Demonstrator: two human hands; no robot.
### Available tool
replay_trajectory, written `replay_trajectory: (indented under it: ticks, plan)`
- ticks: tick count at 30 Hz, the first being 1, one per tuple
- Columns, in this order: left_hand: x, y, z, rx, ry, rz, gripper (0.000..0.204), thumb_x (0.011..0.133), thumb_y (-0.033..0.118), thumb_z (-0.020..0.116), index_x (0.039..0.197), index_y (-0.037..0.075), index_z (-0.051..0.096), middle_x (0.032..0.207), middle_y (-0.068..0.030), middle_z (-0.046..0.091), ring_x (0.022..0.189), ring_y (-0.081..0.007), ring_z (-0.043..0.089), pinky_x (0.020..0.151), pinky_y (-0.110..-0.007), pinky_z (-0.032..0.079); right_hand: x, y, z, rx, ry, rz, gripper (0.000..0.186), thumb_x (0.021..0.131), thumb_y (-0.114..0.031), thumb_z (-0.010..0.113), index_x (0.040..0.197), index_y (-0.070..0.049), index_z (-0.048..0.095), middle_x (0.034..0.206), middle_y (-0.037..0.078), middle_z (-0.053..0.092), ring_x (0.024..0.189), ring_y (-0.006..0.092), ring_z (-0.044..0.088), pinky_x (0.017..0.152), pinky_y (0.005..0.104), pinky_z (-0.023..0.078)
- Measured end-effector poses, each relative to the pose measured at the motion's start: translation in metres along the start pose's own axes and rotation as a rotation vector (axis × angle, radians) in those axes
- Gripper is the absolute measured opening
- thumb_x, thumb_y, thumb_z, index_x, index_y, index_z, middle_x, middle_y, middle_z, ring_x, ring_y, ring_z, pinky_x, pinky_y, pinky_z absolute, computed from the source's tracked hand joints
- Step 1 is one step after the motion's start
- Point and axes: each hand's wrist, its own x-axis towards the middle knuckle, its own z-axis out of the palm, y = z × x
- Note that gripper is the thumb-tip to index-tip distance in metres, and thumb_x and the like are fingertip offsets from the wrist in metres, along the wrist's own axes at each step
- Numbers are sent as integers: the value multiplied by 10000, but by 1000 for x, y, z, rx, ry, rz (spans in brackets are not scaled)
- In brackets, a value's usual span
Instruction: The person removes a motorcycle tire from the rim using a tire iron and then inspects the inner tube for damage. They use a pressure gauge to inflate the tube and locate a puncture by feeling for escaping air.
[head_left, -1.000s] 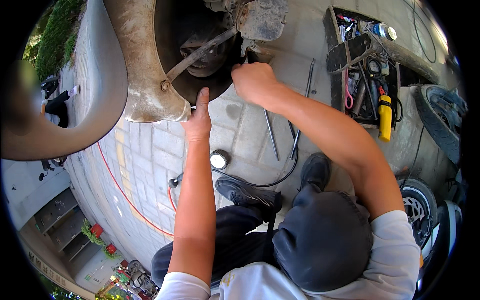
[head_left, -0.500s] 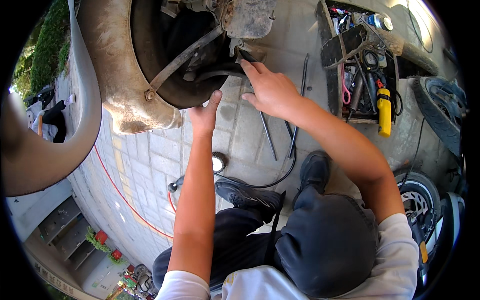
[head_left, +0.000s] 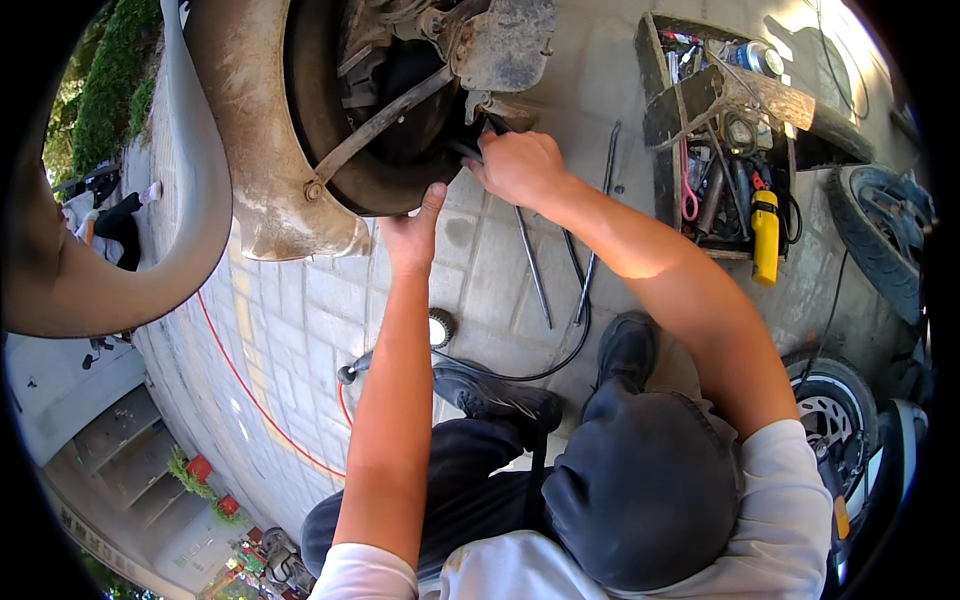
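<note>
A black scooter tire (head_left: 385, 192) sits under a muddy, pale fender (head_left: 225, 120), with a metal strut (head_left: 385, 130) across it. My left hand (head_left: 408, 238) grips the tire's lower edge, thumb on the near side and fingers hidden behind. At the tire's right edge, my right hand (head_left: 522, 165) is closed, fingers curled around a dark inner tube (head_left: 463, 148). Only a short piece of that tube shows; the rest is inside the tire or covered by my fingers. Below my right hand, a thin metal rod (head_left: 533, 265) lies on the paving, beside a longer bent rod (head_left: 603, 200).
To the right stands a wooden toolbox (head_left: 650, 70) with tools and a yellow-handled tool (head_left: 765, 240). Loose wheels (head_left: 880, 235) lie beyond. A round lamp (head_left: 440, 328), a black cable (head_left: 520, 378) and a red hose (head_left: 230, 355) are on the paving near my feet.
My right hand has moved left and slightly down against the tire, its fingers curling more. The length of tube that stretched across the tire opening now mostly sits inside. My left hand keeps its grip.
</note>
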Motion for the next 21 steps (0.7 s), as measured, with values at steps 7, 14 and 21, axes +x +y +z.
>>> replay_trajectory:
  ticks: [7,14,21]
  plan:
    - [1,20,-7,99,4,-9,623,813,243,812,1252,-74,503,1184,-104,605,1054,-172,560,943,-307,447,-50,-7,-40,158,-187,-104,484,941,-434,526,753,-4,644,694,241,625,711,421,631,657,514,488]
    - [-1,0,-6,41,-86,-13,556,762,124,844,1199,-59,552,1181,-115,625,1046,-182,595,963,-312,453,-102,52,-31,318,-102,6,386,951,-398,549,845,-32,604,670,204,592,701,425,599,636,499,456]
    - [-5,1,-4,-28,8,-27,738,792,215,827,1364,-35,434,1365,-126,501,1234,-201,471,1073,-339,349,-55,19,-14,-179,327,-78,505,825,-275,698,1220,13,574,1278,188,529,1178,377,499,947,490,421]
